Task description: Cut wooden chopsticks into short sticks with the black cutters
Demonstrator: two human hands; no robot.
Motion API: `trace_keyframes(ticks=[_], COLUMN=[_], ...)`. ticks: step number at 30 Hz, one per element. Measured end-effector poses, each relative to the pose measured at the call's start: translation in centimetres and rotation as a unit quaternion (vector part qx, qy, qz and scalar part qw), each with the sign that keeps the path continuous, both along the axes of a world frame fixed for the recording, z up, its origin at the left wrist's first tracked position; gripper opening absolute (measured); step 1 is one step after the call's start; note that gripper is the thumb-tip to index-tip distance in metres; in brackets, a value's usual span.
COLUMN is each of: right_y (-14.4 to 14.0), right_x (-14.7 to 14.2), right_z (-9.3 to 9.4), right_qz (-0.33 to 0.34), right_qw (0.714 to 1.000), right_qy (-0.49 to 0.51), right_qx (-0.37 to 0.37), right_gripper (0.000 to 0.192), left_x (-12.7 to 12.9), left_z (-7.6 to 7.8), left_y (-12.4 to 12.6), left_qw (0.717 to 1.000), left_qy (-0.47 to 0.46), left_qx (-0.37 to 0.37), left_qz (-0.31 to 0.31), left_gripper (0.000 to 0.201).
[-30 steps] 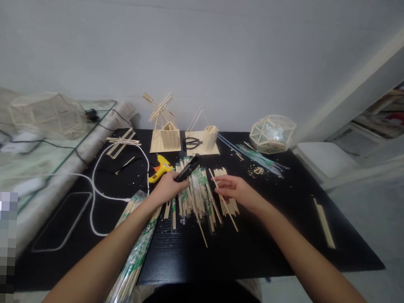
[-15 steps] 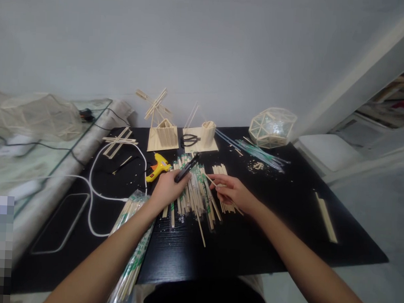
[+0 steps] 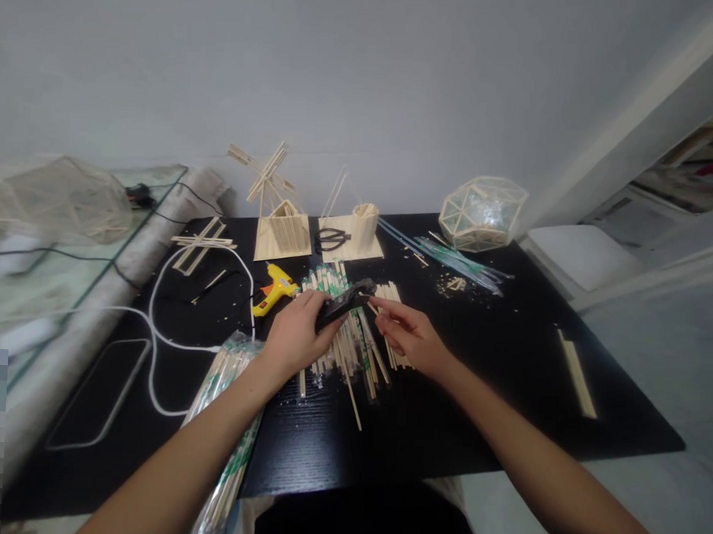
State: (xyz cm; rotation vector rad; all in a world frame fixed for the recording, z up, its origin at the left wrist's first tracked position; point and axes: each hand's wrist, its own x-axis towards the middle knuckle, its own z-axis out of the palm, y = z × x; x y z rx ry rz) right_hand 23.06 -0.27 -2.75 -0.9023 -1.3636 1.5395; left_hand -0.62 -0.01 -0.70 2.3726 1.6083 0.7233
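The left hand [image 3: 298,333] is wrapped round the cutter [image 3: 344,303], its grip clenched on the handle; the tool's head juts out past the thumb side, tilted up and toward the right hand [image 3: 411,337]. That hand is at the cutter's far end, index fingertip at or just beside the head, the other fingers curled beneath; whether they grasp a stick, I cannot tell, since the spot is small and blurred. Below the cutter lies a heap of sticks [image 3: 345,355], some in green-printed wrappers, spreading between the two hands, with one stick poking out toward the near edge of the table [image 3: 304,457]. More bare sticks [image 3: 388,292] lie just behind and beneath the right hand. The glue gun [image 3: 276,290] rests just beyond the left hand.
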Motion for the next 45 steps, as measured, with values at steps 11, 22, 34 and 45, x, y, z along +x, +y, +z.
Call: trace_keyframes(ticks=[11,22,34,45], right_y=[0.1,0.8,0.5,0.2], right_x=[-0.4,-2.8,-3.0,-3.1], right_z=[1.5,3.6,3.1,3.0], right_qz=[-0.019,-0.078,-0.085,-0.119], right_qw=[0.999,0.997,0.996,0.993], right_qy=[0.028,0.011,0.030,0.006], right_qx=[0.012,0.006,-0.010,0.015], right_gripper=[0.033,0.031,0.033,0.034], left_x=[0.5,0.4,0.5,0.6], left_z=[0.4,1.2,1.0,1.1], left_y=[-0.5,-1.0,-1.1,-1.2], left_qw=[1.000,1.000,1.000,0.999], left_qy=[0.007,0.010,0.004,0.031], left_qx=[0.003,0.007,0.016,-0.012], left_qz=[-0.018,-0.006,-0.012,0.002], left_gripper=[0.027,0.040,0.042,0.046])
